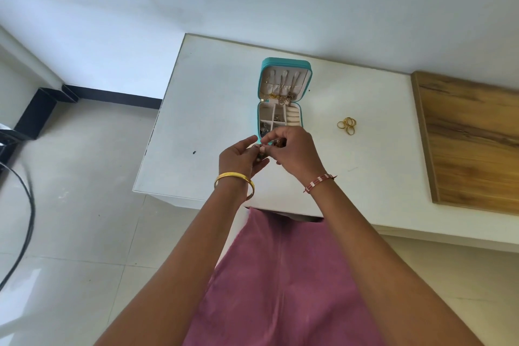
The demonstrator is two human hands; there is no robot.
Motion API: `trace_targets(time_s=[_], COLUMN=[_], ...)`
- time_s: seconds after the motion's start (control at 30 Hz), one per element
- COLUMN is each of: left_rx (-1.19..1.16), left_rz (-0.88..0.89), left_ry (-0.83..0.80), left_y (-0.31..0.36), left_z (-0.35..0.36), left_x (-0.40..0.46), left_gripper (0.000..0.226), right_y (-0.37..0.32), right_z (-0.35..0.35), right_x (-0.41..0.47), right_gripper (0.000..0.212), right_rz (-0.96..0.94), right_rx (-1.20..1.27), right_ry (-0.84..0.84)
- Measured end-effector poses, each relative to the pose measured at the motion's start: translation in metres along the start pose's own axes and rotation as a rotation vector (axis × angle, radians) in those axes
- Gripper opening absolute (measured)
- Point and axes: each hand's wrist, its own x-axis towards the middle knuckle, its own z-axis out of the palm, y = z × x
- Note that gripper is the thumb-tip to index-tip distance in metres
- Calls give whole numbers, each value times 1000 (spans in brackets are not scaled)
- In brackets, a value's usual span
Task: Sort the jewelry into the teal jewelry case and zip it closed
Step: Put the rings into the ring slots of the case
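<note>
The teal jewelry case (262, 64) lies open on the white table (213, 121), lid flat behind the tray. Gold pieces hang in the lid's pockets and dark pieces sit in the tray's cream compartments. Just in front of the case, my left hand (240, 156) and my right hand (292, 150) meet, fingertips pinched together on small dark jewelry pieces (276, 144) between them; what exactly they are is too small to tell. A cluster of gold rings (347, 125) rests on the table to the right of the case.
A wooden board (471, 143) lies on the table's right side. The table's front edge is near my pink clothing (280, 275). A black cable (26, 222) runs over the tiled floor at left. A white wall stands behind the table.
</note>
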Motion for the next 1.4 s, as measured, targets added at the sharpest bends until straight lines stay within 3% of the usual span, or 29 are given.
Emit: trace_targets(time_s=[0.2, 0.47, 0.77, 1.17, 1.4], left_rx=[8, 16, 197, 241, 389], left_rz=[51, 64, 138, 128, 187], left_ry=[-16, 71, 145, 141, 131], left_y=[15, 24, 11, 12, 9], left_z=[9, 15, 11, 13, 15], left_x=[9, 35, 56, 55, 53], left_gripper=[30, 29, 27, 26, 25], right_y=[-3, 3, 11, -4, 9], right_z=[-3, -7, 10, 0, -9], right_x=[13, 72, 101, 102, 89], right_gripper=[2, 7, 4, 15, 20], right_rz=[43, 57, 49, 161, 99], right_rx=[113, 81, -73, 101, 81], right_ry=[14, 221, 51, 59, 245])
